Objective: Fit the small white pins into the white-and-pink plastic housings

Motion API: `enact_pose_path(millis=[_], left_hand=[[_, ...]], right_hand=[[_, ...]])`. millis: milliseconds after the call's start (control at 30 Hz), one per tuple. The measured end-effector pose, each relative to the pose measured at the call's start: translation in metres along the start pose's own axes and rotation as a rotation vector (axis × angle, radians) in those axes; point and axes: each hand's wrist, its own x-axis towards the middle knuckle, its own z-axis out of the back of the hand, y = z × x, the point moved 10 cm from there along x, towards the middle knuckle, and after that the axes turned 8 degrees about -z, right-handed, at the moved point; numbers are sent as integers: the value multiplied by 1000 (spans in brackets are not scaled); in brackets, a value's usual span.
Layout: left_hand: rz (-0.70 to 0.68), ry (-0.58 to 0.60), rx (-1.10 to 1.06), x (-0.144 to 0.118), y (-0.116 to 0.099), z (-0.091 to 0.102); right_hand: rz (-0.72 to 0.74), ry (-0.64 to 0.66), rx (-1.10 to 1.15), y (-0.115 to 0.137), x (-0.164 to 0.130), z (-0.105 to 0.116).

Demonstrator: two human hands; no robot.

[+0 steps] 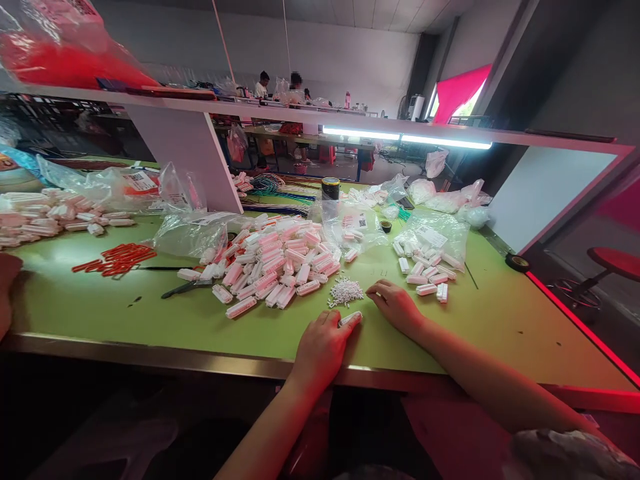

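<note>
My left hand (323, 340) is closed around a white plastic housing (351, 319), keeping it low over the green table top near the front edge. Just beyond it lies a small heap of tiny white pieces (345, 291). My right hand (395, 303) rests at the right side of that heap, its fingers bent and the fingertips close together near the tiny pieces. Whether something is pinched there is too small to make out. A large pile of white housings (280, 260) lies behind my left hand. A smaller group of housings (425, 270) sits beyond my right hand.
Red-orange strips (117, 259) and black-handled pliers (187, 288) lie left of the pile. More housings (60, 217) are at far left, near a person's arm (7, 293). Clear plastic bags (193, 233), a black tape roll (517, 262) and a shelf (280, 110) surround the work area.
</note>
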Motion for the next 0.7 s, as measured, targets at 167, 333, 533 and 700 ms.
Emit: enact_pose_path(millis=[167,333,533,700], left_hand=[[-12,9,2,2,-1,-2],[-2,14,-5,3,1,-2],[11,-5,-44,2,3,0],[24,-28,-53,1,6,0]], right_hand=[[-23,45,-71,-3,6,-11],[-62,111,-214,6,7,-18],[-113,241,-496,11,7,-17],[-135,248,-481,9,4,-9]])
